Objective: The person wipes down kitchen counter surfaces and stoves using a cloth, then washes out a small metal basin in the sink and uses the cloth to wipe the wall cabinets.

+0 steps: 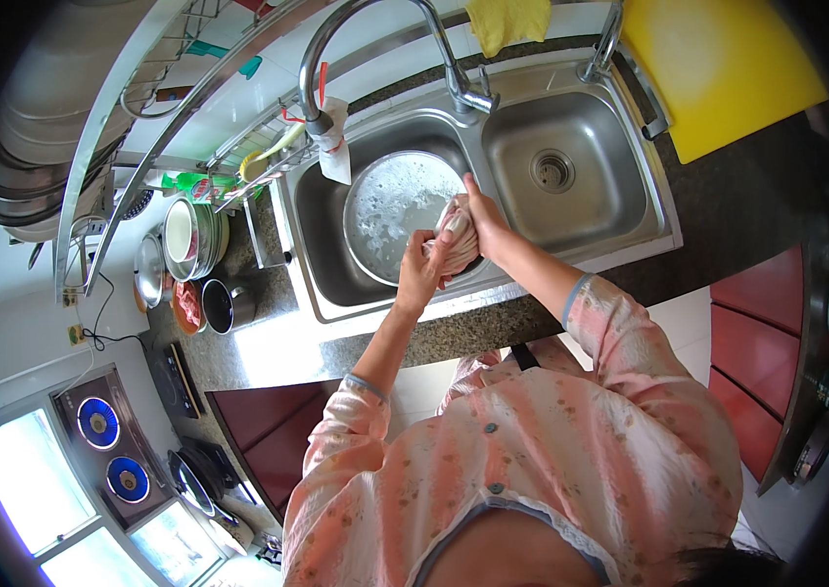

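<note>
A wadded cloth (463, 246), whitish with pink and brown tones, is gripped between my two hands over the near right rim of a round metal basin (348, 220). My left hand (420, 273) holds its left side, thumb laid across the folds. On the other side, my right hand (486, 219) presses against the cloth with its thumb pointing up. Sudsy water (407, 191) fills the basin, which sits in the left bowl of a stainless-steel double sink (323, 253). Part of the cloth is hidden by my fingers.
A chrome faucet (458, 73) arches over the left bowl, a white wrap at its spout. The right bowl (569, 213) has a drain strainer (552, 171). Stacked bowls (181, 231) and a dark-lined pot (218, 307) stand left. A yellow board (723, 73) lies right.
</note>
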The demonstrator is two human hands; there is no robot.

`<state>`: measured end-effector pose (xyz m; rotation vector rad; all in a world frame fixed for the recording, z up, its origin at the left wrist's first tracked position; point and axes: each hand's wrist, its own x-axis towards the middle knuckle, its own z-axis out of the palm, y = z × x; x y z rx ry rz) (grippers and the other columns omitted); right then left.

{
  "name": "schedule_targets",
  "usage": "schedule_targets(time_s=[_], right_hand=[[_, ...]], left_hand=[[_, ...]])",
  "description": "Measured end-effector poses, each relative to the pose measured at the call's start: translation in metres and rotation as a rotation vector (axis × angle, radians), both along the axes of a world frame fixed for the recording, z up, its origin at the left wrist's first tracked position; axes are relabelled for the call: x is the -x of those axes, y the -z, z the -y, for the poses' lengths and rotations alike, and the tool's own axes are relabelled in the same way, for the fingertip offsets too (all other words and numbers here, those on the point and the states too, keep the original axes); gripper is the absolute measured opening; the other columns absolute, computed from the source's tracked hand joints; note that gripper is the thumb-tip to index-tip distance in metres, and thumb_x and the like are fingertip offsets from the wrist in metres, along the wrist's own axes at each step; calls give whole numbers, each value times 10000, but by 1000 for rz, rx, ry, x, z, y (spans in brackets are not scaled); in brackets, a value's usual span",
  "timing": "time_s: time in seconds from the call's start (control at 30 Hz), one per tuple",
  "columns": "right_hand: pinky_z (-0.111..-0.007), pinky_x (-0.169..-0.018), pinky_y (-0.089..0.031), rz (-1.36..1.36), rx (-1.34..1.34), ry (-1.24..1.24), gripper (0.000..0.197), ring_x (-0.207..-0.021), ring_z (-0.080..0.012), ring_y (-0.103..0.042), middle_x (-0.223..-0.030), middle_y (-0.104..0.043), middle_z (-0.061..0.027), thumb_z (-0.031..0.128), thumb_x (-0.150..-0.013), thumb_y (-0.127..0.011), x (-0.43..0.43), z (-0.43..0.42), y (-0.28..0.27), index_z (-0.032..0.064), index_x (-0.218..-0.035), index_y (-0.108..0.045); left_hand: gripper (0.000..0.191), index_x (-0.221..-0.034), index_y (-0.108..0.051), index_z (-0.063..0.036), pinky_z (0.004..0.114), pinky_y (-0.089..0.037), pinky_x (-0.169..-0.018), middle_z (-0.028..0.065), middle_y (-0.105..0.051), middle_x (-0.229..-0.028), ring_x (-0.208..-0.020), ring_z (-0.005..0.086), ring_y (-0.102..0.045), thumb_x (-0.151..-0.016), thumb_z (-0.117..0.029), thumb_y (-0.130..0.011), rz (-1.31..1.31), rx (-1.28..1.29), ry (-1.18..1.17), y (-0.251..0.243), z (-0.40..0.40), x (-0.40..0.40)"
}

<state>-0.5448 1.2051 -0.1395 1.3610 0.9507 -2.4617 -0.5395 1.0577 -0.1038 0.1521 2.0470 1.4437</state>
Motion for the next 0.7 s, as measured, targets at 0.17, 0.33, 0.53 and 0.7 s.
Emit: schedule_targets(time_s=[0.17, 0.33, 0.53, 0.7], right_hand=[[-377, -868, -473, -318, 220, -92, 697, -1036, -202, -560, -1170, -539, -115, 644, -874, -455, -35, -18, 29, 46, -1232, -474], [-322, -814, -488, -412, -123, -313, 662, -964, -183, -570, -1100, -541, -83, 410, -762, -738, -46, 3, -5, 67, -1255, -460], [-355, -782, -494, -390, -740, -405, 574, -928, -223, -594, -1068, -558, -145, 238, -769, -745, -63, -3, 6, 31, -1221, -460], [-375, -878, -469, -931, -1147, -442, 629, -1049, -334, -548, -1154, -519, -203, 122, -772, -677, -76, 29, -19, 0, -1322, -397]], left_hand=[[374, -1040, -475, 15, 244, -473, -476, 116, -575, -838, -647, 140, -573, -863, -244, -677, -246, -68, -166, -25, -2, -6], [375, -1055, -521, -29, 318, -521, -673, 94, -506, -968, -882, 211, -551, -750, -64, -735, -686, 72, 235, -21, -4, -22], [540, -1321, -362, -18, 321, -554, -733, 156, -494, -1152, -936, 228, -606, -906, -253, -615, -335, 19, -43, 8, 15, -28], [443, -1258, -322, -39, 273, -529, -676, 127, -503, -1125, -907, 154, -584, -936, -209, -575, -41, -318, -242, 2, 8, -27]])
